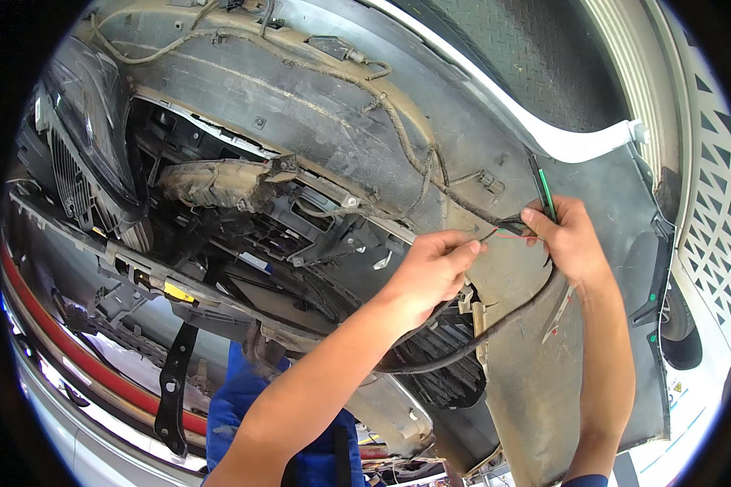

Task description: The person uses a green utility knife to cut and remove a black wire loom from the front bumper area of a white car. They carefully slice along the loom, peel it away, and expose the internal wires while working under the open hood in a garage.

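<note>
While the bare left hand (432, 276) pinches the ends of thin red and dark wires (508, 236) between thumb and forefinger, the bare right hand (567, 235) has its grip closed around the black-wrapped wire bundle (505, 221) they come from. The wires span the short gap between the two grips. A slim black-and-green stick-like object (547, 191) rises from the right grip; its kind is unclear. Beneath both hands lies the surface of the work, a large curved grey plastic vehicle panel (536, 398), streaked with tan dust. Up and left of the left grip, a dusty corrugated cable harness (309, 69) crosses it, while a thick black hose (495, 333) loops below the right grip. Farther left of the left grip sit a clear-lensed headlight (89, 122) and, lower, a long red bar (89, 357). Below the left grip, blue cloth (235, 390) shows beside the forearm. Of the room, a dark textured floor (536, 57) appears above the right grip, and a white panel with triangular cut-outs (719, 178) stands well to its right.
</note>
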`<state>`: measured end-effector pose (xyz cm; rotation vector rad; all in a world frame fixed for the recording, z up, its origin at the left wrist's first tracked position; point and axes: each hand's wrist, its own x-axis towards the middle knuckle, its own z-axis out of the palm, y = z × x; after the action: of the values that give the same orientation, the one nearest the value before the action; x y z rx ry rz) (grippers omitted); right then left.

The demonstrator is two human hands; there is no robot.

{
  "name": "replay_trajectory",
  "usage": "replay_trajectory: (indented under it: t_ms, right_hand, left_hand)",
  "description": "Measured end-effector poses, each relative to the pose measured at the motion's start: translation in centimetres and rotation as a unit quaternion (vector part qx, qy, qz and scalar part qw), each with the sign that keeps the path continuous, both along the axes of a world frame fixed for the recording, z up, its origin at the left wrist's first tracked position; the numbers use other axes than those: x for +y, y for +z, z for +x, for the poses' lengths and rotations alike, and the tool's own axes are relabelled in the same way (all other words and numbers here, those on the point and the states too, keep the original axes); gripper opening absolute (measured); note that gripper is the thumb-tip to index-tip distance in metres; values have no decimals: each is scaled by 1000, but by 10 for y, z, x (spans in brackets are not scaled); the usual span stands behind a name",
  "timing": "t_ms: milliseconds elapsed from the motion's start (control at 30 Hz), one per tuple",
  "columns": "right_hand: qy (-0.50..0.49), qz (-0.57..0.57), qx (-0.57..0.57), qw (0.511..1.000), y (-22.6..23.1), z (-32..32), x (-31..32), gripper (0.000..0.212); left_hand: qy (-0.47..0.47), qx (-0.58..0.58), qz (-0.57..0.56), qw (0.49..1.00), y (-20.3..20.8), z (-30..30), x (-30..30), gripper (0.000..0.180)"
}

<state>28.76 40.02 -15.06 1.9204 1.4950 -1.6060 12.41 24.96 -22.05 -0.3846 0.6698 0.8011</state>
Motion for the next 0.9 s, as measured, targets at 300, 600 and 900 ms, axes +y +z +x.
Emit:
replay_trajectory:
  t_ms: [300, 600, 900]
  right_hand:
    - [-178, -136, 58, 973, 15, 9, -55, 22]
    - [-206, -141, 114, 962, 9, 19, -96, 21]
    - [-198, -174, 65, 962, 7, 9, -113, 23]
  left_hand:
    - [106, -249, -117, 956, -14, 25, -25, 21]
    - [88, -187, -107, 973, -7, 28, -53, 22]
    - [-38, 24, -37, 998, -9, 27, -62, 18]
